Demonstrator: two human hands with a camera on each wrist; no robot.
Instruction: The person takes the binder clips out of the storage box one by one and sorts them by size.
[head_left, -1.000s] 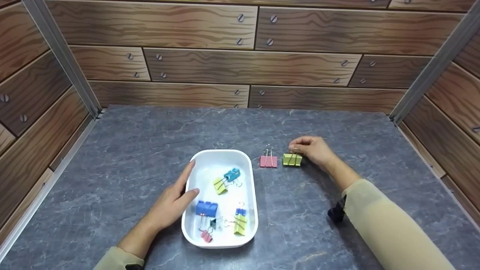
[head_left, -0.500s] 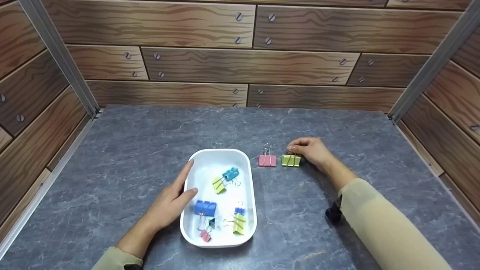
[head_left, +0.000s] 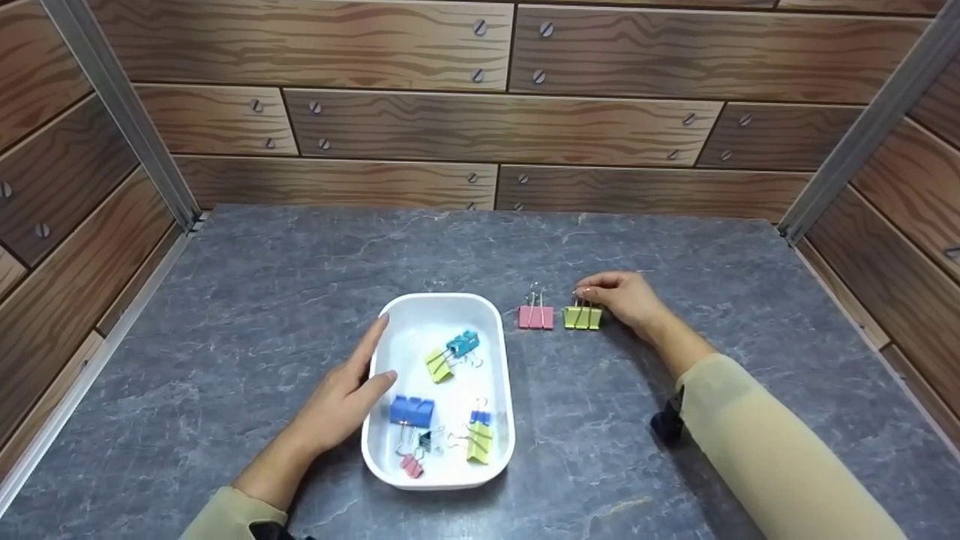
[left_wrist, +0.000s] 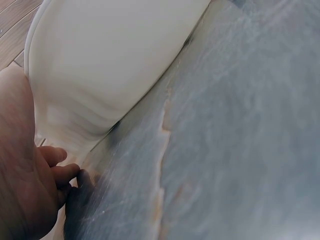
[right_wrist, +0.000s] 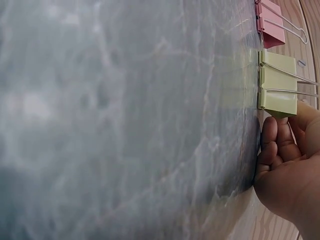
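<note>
My right hand [head_left: 626, 300] pinches the upright wire handles of a yellow-green binder clip [head_left: 582, 318], whose body stands on the table. Just left of it a pink binder clip [head_left: 535, 317] stands by itself, handles up. In the right wrist view, the yellow-green clip [right_wrist: 279, 82] appears above my curled lower fingers. My left hand [head_left: 337, 409] rests against the left side of a white tray [head_left: 409, 330], thumb over the rim and index finger along it. The left wrist view shows the tray's outer wall [left_wrist: 115, 55] beside my lower fingers.
Inside the tray lie a large blue clip [head_left: 412, 411], a teal clip [head_left: 463, 343], two yellow-green clips, and small pink [head_left: 412, 466], blue [head_left: 481, 417] and dark clips. Wood-patterned panels [head_left: 502, 127] border the grey marbled table [head_left: 300, 255] at the back and sides.
The head view has shifted slightly. Both hands, the tray and the clips keep their places.
</note>
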